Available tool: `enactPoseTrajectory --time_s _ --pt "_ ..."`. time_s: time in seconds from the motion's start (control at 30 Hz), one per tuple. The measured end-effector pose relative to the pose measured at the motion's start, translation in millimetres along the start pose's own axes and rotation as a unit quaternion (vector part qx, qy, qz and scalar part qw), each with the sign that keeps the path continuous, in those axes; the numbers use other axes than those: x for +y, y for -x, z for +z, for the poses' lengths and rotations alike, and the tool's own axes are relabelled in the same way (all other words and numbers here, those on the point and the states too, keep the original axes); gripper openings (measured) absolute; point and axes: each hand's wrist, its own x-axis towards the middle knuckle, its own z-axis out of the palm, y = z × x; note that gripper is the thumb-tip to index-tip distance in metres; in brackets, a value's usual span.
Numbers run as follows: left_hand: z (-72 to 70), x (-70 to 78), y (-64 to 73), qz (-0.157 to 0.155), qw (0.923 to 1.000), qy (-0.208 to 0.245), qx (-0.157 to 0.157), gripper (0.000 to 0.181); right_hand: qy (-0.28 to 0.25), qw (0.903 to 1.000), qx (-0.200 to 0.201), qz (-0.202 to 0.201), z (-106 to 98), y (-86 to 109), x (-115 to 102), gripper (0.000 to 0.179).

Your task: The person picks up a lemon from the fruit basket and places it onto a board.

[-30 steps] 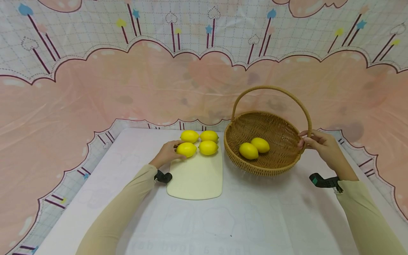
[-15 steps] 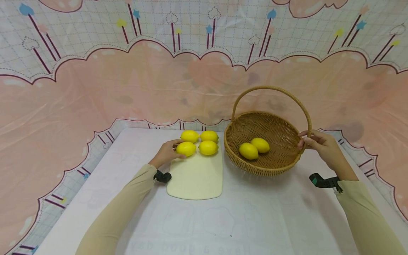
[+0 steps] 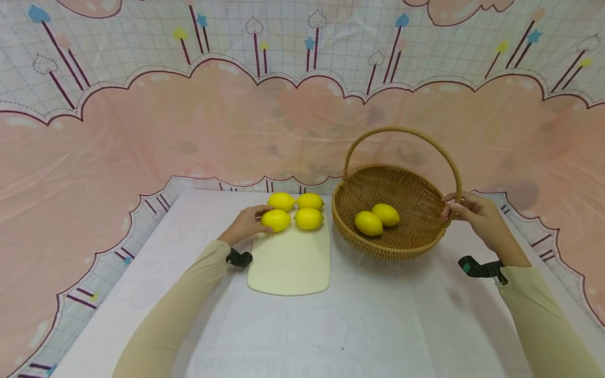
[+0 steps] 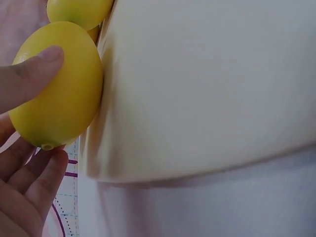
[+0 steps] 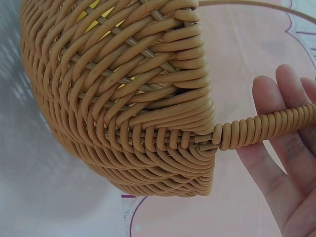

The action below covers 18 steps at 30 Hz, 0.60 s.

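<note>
My left hand (image 3: 247,224) grips a yellow lemon (image 3: 275,220) at the front left of a group of lemons on a cream board (image 3: 289,268). In the left wrist view the thumb lies on that lemon (image 4: 74,98), and the fingers reach round its stem end. My right hand (image 3: 479,215) holds a brown wicker basket (image 3: 402,252) where its handle meets the rim. Fingers (image 5: 284,153) pass behind the handle (image 5: 266,127) in the right wrist view; the thumb is hidden there. Two lemons (image 3: 368,223) lie inside the tilted basket.
Behind and right of the held lemon are other lemons (image 3: 309,219) at the board's far end. The basket's tall handle (image 3: 399,129) arches above it. A white cloth (image 3: 378,320) covers the table, and a patterned pink cloth (image 3: 227,131) hangs behind.
The left hand and its lemon have shifted very slightly left and away from me. The right hand and the basket stay in place.
</note>
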Motion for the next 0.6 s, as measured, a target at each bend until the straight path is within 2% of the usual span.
enactPoseTrajectory --time_s 0.23,0.6 --pt "-1.9 -2.6 -1.8 0.013 0.9999 0.004 0.000 0.062 -0.005 1.0000 -0.001 0.000 -0.4 -0.1 -0.2 0.021" --pt "-1.1 -2.6 -1.8 0.012 0.9999 0.007 0.010 0.063 0.011 0.9999 0.003 0.009 0.1 -0.3 -1.1 0.020"
